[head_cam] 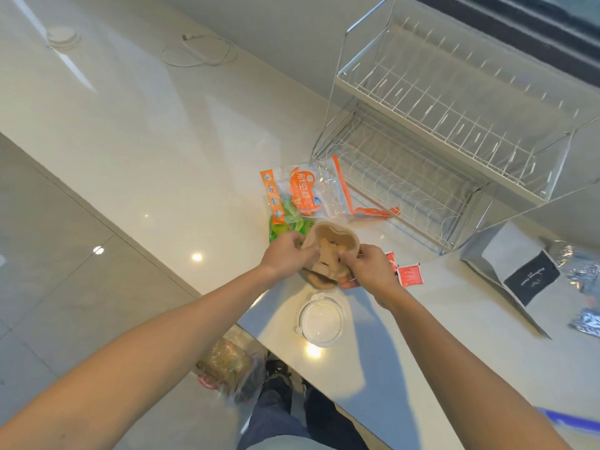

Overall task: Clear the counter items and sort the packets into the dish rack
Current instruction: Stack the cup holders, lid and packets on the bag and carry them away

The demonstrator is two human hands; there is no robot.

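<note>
the bench [168, 131] ran pale and glossy, with the two-tier wire rack [454, 131] standing empty at its far right. just before the rack's lower tier lay an orange-printed clear bag [308, 193], partly over a green packet [285, 227]. a grey pouch [506, 271] lay to the right, and a round clear lid [321, 319] sat nearest the body. two small red packets [407, 274] lay just beside the right hand [367, 271]. between both hands was a tan paper bowl [328, 245] with tan pieces inside. the left hand [285, 251] pinched its left rim in a narrow grip; the right held the near-right rim, fingers curled. the rack lay ahead and right of the bowl, so the right hand was nearer it and likely led the next move.
</note>
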